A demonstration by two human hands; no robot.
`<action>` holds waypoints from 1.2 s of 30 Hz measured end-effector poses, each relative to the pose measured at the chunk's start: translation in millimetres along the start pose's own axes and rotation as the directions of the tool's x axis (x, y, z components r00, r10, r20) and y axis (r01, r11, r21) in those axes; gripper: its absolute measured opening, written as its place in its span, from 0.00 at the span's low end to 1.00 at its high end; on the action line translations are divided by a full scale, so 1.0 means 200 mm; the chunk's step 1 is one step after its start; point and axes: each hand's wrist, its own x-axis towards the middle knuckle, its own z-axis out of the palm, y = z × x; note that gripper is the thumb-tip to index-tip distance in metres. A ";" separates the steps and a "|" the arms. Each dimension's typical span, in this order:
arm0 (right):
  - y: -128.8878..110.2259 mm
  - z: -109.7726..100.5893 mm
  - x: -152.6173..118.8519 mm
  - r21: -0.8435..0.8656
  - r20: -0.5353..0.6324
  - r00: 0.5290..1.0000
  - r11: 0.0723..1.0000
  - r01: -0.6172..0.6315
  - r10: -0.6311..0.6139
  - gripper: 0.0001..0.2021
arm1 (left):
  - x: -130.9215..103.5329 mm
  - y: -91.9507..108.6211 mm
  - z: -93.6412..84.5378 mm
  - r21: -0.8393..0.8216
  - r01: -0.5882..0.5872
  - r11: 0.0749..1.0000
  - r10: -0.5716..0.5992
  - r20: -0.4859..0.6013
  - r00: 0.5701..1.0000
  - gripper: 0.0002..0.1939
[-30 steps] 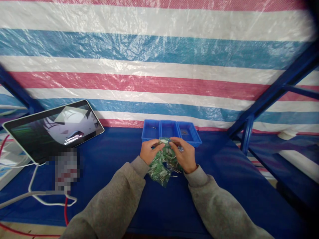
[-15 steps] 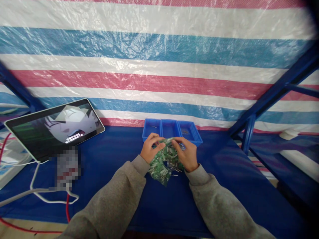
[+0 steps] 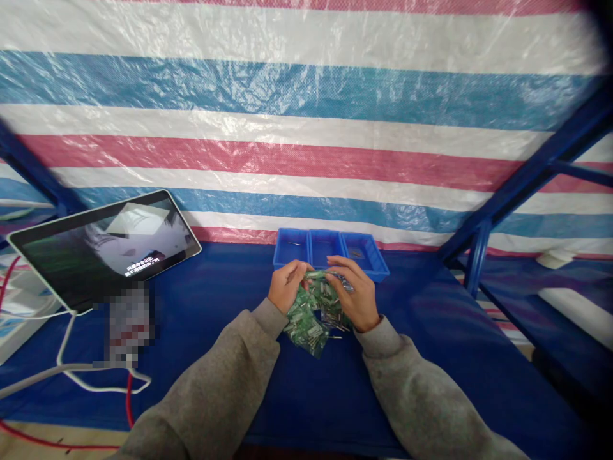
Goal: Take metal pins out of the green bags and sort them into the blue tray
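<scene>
Small clear-and-green plastic bags filled with thin metal pieces lie in a pile on the blue table. My left hand is at the pile's upper left, thumb and fingers pinched on the edge of a bag. On the right side, my right hand has its fingers curved over the pile, with thumb and fingertips at the same bag. A few loose metal pins stick out at the lower right of the pile. Just behind my hands stand blue bins in a row; the outer two hold a few small metal pieces.
A tablet playing a video leans at the left. In front of it are a blurred packet, a white cable and a red cable. Blue metal posts rise at the right, and a striped sheet hangs behind.
My left fingers have drawn together and moved slightly left. The fingers of my right hand have lifted and stretched a little over the bags.
</scene>
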 end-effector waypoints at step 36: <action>-0.01 -0.02 0.00 0.034 -0.023 0.999 0.998 -0.046 0.046 0.12 | 0.00 -0.01 0.02 -0.160 0.103 0.982 -0.106 -0.005 0.994 0.22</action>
